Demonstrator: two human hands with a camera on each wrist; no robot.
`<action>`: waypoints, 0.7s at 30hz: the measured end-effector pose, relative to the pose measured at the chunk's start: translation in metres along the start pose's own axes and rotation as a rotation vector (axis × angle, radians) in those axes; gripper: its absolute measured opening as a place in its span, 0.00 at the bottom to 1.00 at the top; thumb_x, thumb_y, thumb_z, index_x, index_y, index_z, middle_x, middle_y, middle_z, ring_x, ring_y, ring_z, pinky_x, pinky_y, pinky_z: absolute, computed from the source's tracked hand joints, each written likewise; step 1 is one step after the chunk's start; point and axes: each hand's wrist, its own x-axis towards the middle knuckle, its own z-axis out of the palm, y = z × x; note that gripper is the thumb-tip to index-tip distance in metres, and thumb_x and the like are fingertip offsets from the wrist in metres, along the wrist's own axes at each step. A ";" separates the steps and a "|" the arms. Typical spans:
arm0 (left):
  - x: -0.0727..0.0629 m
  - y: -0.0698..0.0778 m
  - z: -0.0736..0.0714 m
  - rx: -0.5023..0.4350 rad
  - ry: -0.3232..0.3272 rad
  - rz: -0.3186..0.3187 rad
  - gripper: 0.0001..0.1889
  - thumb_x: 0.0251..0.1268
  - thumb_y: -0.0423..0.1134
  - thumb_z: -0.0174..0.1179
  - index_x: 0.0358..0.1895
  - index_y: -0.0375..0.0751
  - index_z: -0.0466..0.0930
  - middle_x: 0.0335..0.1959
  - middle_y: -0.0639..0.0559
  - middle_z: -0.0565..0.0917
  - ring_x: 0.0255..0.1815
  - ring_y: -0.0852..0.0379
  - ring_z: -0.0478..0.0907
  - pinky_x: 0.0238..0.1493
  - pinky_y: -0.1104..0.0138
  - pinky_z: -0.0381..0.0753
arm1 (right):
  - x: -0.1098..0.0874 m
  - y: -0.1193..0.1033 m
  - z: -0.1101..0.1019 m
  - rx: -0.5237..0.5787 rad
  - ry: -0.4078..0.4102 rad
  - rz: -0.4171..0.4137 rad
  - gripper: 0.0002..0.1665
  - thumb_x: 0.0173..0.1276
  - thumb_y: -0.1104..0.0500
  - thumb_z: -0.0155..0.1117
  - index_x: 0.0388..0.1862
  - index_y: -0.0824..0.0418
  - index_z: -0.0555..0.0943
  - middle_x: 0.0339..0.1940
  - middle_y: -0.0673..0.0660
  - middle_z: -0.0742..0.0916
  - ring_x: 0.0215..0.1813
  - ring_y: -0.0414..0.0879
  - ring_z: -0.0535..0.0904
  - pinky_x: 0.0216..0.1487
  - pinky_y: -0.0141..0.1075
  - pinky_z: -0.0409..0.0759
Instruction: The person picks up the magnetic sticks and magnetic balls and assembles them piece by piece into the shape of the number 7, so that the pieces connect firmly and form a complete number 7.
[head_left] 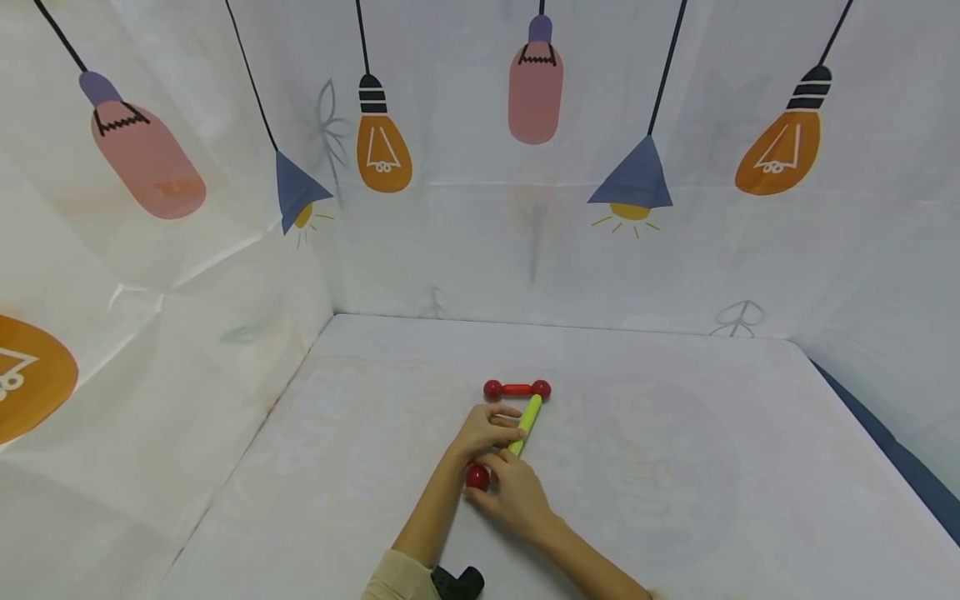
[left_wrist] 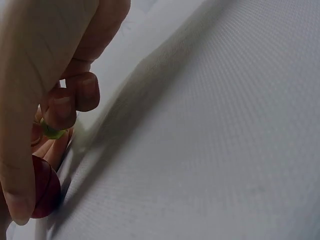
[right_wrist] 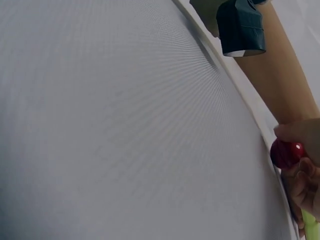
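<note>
A yellow-green stick (head_left: 531,415) slants across the white table, its upper end right at a red ball (head_left: 541,388). My left hand (head_left: 483,432) holds the stick between thumb and fingers near its lower part. My right hand (head_left: 521,498) pinches another red ball (head_left: 477,477), with the thumb on the near side and fingers on the far side. That ball shows glossy in the right wrist view, beside the left forearm (right_wrist: 275,65). The stick's lower end is hidden behind the fingers. A short red rod (head_left: 517,389) joins the first ball to a third red ball (head_left: 492,390).
The white tabletop (head_left: 675,467) spreads around the hands. Behind it hangs a white sheet (head_left: 465,242) printed with lamps and bulbs, which also rises along the left side. A black wrist device (head_left: 457,583) sits at the left sleeve (head_left: 401,575).
</note>
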 end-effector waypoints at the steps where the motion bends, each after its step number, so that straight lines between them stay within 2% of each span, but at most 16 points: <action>1: 0.000 0.000 0.000 -0.002 -0.002 0.000 0.22 0.51 0.34 0.68 0.51 0.29 0.78 0.42 0.38 0.84 0.42 0.49 0.83 0.37 0.62 0.82 | 0.000 0.000 0.000 0.010 -0.003 0.009 0.21 0.50 0.52 0.75 0.42 0.59 0.82 0.37 0.51 0.83 0.38 0.41 0.77 0.36 0.33 0.76; 6: -0.001 0.002 0.001 -0.024 -0.006 -0.007 0.22 0.51 0.32 0.68 0.50 0.28 0.78 0.41 0.37 0.84 0.41 0.48 0.83 0.37 0.61 0.83 | -0.001 0.004 -0.003 0.078 -0.035 0.083 0.20 0.52 0.52 0.75 0.41 0.59 0.82 0.24 0.45 0.77 0.27 0.35 0.68 0.28 0.27 0.68; 9: -0.001 0.004 0.003 -0.026 -0.009 -0.012 0.22 0.49 0.31 0.68 0.50 0.28 0.78 0.40 0.36 0.84 0.39 0.48 0.84 0.37 0.61 0.83 | -0.003 0.007 -0.005 0.104 -0.042 0.103 0.19 0.52 0.52 0.74 0.40 0.60 0.82 0.20 0.44 0.73 0.24 0.32 0.65 0.25 0.26 0.65; 13: -0.001 0.005 0.006 -0.012 -0.005 -0.022 0.22 0.48 0.30 0.68 0.50 0.28 0.77 0.39 0.37 0.85 0.37 0.49 0.84 0.38 0.61 0.83 | -0.004 0.008 -0.006 0.113 -0.038 0.091 0.18 0.53 0.53 0.74 0.40 0.61 0.82 0.19 0.44 0.73 0.24 0.31 0.64 0.25 0.25 0.65; 21: -0.001 0.005 0.005 -0.002 0.008 -0.021 0.23 0.49 0.30 0.68 0.51 0.28 0.77 0.34 0.39 0.85 0.29 0.54 0.83 0.35 0.63 0.83 | -0.007 0.007 -0.012 0.062 -0.046 0.075 0.16 0.54 0.53 0.72 0.39 0.60 0.81 0.13 0.41 0.68 0.19 0.30 0.60 0.22 0.25 0.60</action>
